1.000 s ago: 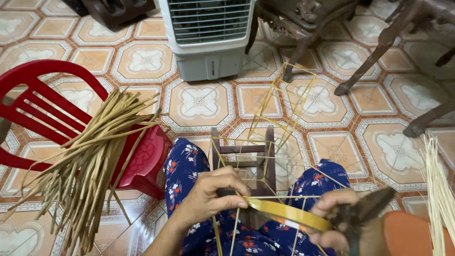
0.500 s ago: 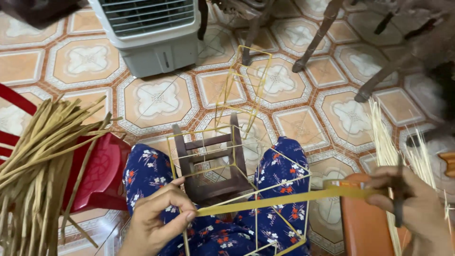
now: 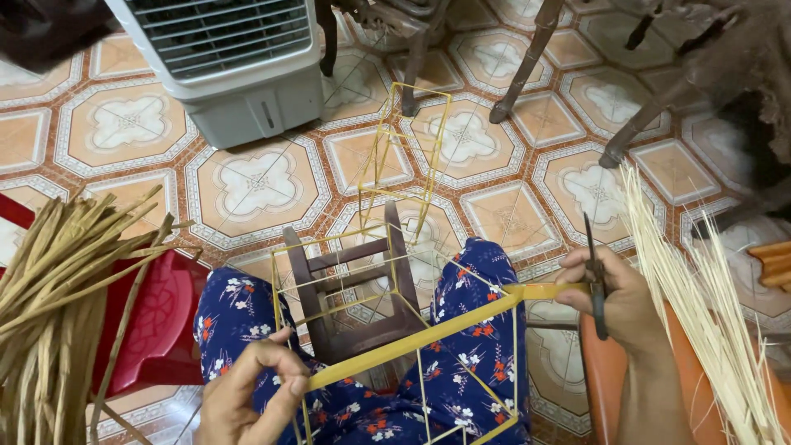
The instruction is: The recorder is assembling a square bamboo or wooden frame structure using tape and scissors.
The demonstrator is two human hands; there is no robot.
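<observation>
A person is sitting over a frame of thin yellow sticks [image 3: 395,272], stretching a yellow strip [image 3: 420,336] across the lap; the left hand [image 3: 247,395], at seven o'clock, is pinching the strip's lower end between thumb and fingers; the right hand [image 3: 618,297], at three o'clock, is gripping the upper end together with dark scissors [image 3: 595,276]; the strip is running diagonally between them, crossing the frame and a small wooden stool [image 3: 354,288]; split bamboo [image 3: 58,288] is lying on a red chair [image 3: 156,321] at nine o'clock; pale slivers [image 3: 700,305] are fanning out at four o'clock; an air cooler [image 3: 222,58] is standing at eleven o'clock.
</observation>
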